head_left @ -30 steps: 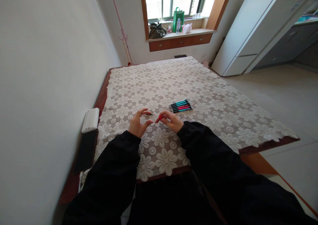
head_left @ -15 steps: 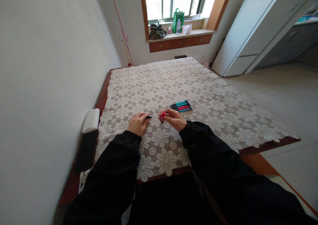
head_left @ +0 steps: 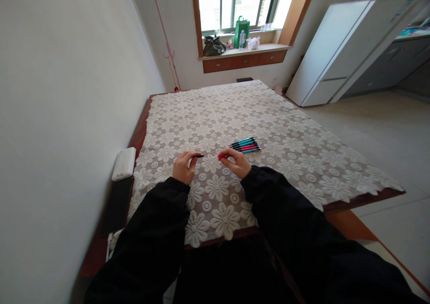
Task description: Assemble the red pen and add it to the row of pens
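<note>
Flower-patterned cloth [head_left: 217,185] is spread over the brown-edged surface [head_left: 142,125], and on it a row of pens [head_left: 247,147] is laid side by side. Just beside the row's near left end, a small red piece [head_left: 220,157] is held in the narrow grip of the right hand [head_left: 237,161]. Farther left of the row, a slim black piece [head_left: 200,156] is pinched in the left hand [head_left: 183,167], its tip pointed toward the pens. Both pieces are kept apart, so small-part handling is judged to be in hand; light, steady fingertip control seems to be called for. Well beyond the row, a green bag [head_left: 241,32], a dark bag [head_left: 214,46] and a pale plastic bag [head_left: 253,43] are set on the windowsill [head_left: 268,48]; their contents cannot be made out.
</note>
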Available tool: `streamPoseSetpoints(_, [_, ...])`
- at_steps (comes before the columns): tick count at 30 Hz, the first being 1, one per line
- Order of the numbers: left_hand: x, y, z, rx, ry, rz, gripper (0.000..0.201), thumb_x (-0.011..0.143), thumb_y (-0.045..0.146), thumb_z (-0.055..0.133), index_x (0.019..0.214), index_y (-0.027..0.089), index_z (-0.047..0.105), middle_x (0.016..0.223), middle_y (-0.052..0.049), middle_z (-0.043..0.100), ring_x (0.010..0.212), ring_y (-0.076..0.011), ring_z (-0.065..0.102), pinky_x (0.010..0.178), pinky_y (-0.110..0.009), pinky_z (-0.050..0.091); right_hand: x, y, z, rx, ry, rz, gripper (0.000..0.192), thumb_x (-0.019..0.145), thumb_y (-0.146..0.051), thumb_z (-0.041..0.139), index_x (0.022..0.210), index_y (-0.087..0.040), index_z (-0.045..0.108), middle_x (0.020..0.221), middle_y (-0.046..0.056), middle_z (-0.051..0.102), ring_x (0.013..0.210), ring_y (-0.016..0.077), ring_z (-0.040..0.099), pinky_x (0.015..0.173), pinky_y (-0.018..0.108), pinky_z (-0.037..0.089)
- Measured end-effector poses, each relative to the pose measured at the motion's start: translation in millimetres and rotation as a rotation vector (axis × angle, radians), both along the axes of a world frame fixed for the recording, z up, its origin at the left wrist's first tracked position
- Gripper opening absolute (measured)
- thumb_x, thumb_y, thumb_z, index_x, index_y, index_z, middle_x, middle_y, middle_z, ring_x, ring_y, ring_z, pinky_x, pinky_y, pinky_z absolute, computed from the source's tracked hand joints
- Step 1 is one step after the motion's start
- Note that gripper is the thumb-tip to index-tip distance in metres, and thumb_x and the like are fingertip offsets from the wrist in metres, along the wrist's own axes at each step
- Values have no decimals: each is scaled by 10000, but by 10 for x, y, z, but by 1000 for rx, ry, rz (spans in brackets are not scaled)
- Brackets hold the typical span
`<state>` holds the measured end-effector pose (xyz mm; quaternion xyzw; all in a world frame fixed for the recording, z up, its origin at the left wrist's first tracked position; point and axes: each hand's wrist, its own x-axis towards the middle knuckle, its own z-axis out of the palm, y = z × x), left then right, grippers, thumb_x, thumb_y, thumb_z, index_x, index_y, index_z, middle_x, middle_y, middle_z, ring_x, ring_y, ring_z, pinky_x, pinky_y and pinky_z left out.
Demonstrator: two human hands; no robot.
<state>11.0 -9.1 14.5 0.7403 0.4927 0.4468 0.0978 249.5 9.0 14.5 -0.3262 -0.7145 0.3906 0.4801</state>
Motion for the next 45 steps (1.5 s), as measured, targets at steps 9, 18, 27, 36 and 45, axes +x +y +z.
streamPoseSetpoints(9, [41, -118, 162, 182, -203, 16, 188, 966, 248, 548, 1003, 210, 728, 989, -65, 693, 941, -182, 657, 838, -353, 561, -20, -9, -18, 150, -145, -80, 90, 870, -240, 601, 887, -187, 672, 795, 26, 651, 723, 164, 554, 686, 295, 456])
streamPoseSetpoints(18, [55, -141, 180, 213, -197, -14, 184, 958, 209, 564, 1020, 222, 736, 994, -56, 697, 947, -177, 663, 877, -362, 565, -33, -17, -22, 159, -194, -73, 94, 857, -202, 596, 887, -187, 683, 784, 21, 653, 713, 160, 552, 677, 291, 442])
streamPoseSetpoints(27, [54, -169, 178, 241, -143, 40, 196, 967, 258, 550, 994, 232, 742, 996, -60, 702, 950, -190, 674, 875, -376, 586, -32, -27, -14, 151, -198, -60, 89, 861, -202, 597, 887, -187, 680, 793, 18, 656, 711, 156, 553, 667, 285, 436])
streamPoseSetpoints(36, [62, -172, 181, 243, -128, 25, 193, 963, 238, 550, 986, 234, 742, 995, -60, 699, 955, -191, 670, 873, -376, 583, -42, -30, -20, 136, -205, -59, 92, 851, -185, 593, 878, -187, 681, 792, 14, 652, 702, 152, 547, 669, 282, 429])
streamPoseSetpoints(45, [71, -179, 203, 258, -122, -14, 189, 951, 204, 560, 985, 241, 742, 986, -53, 701, 942, -190, 667, 855, -369, 572, -43, -28, -24, 136, -214, -61, 92, 849, -175, 601, 889, -184, 683, 799, 15, 658, 708, 154, 557, 673, 279, 436])
